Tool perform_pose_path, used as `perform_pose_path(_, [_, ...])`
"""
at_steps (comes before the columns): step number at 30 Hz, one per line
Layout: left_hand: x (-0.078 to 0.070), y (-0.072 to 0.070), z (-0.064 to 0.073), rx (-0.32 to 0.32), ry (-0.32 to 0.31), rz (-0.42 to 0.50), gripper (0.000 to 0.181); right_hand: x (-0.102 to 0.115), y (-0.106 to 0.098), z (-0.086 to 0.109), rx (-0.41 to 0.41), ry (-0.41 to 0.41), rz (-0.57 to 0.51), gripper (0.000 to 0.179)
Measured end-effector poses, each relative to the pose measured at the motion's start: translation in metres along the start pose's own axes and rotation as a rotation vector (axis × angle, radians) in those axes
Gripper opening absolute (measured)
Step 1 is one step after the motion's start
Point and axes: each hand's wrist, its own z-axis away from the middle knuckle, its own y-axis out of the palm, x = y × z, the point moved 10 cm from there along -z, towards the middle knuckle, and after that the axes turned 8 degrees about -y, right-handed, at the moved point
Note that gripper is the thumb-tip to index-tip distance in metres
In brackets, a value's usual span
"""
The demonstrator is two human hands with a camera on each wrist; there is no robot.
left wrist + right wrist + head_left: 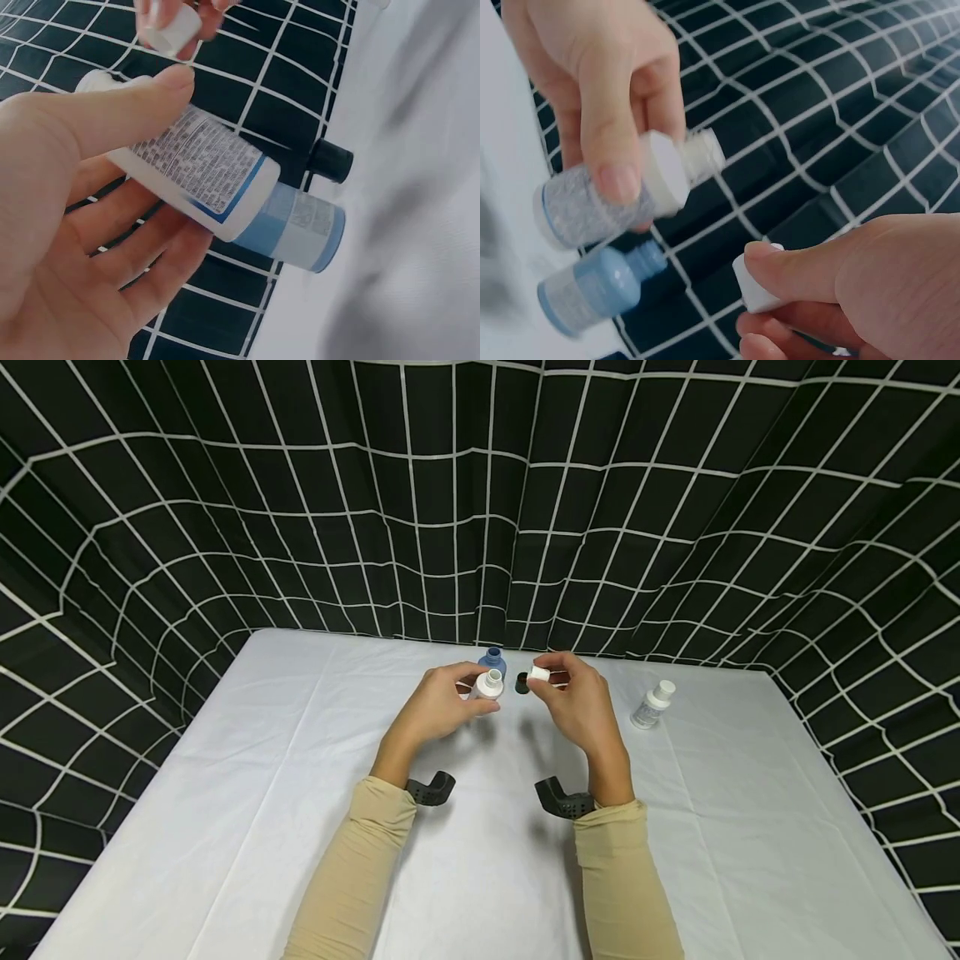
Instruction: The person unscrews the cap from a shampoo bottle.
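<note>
My left hand (441,700) grips a white bottle (202,161) with a printed label and blue stripe; its neck is uncapped. Between thumb and fingers, my right hand (581,700) pinches a white cap (759,281), held apart from the bottle's mouth, to its right. Just behind the white bottle stands an open blue bottle (592,289) with a pale label. A black cap (522,683) lies on the table between the two hands, close to the right fingertips.
Off to the right, a second white bottle (653,705) stands with its white cap on. A white cloth covers the table (480,877). Behind it and at both sides hangs a black curtain (442,485) with a white grid.
</note>
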Motion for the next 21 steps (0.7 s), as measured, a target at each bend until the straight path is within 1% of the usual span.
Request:
perform_pose_path(4, [0.004, -0.001, -0.002, -0.043, -0.02, 0.025, 0.045, -0.015, 0.001, -0.002, -0.002, 0.05, -0.003, 0.032])
perform_pose_path(8, [0.007, 0.001, -0.004, -0.082, -0.03, 0.046, 0.046, -0.027, 0.01, -0.004, 0.025, 0.093, -0.033, 0.038])
perform_pose_path(12, [0.014, 0.008, -0.008, -0.088, -0.049, 0.056, 0.051, -0.039, 0.025, -0.006, 0.08, 0.11, -0.036, 0.041])
perform_pose_path(14, [0.018, 0.011, -0.009, -0.088, -0.06, 0.041, 0.053, -0.047, 0.035, -0.006, 0.114, 0.124, -0.028, 0.04])
perform_pose_path(18, [0.026, 0.015, -0.011, -0.094, -0.087, 0.008, 0.054, -0.066, 0.053, -0.003, 0.179, 0.16, 0.021, 0.036])
perform_pose_path(21, [0.029, 0.018, -0.011, -0.091, -0.105, -0.003, 0.053, -0.077, 0.062, -0.001, 0.199, 0.184, 0.051, 0.033])
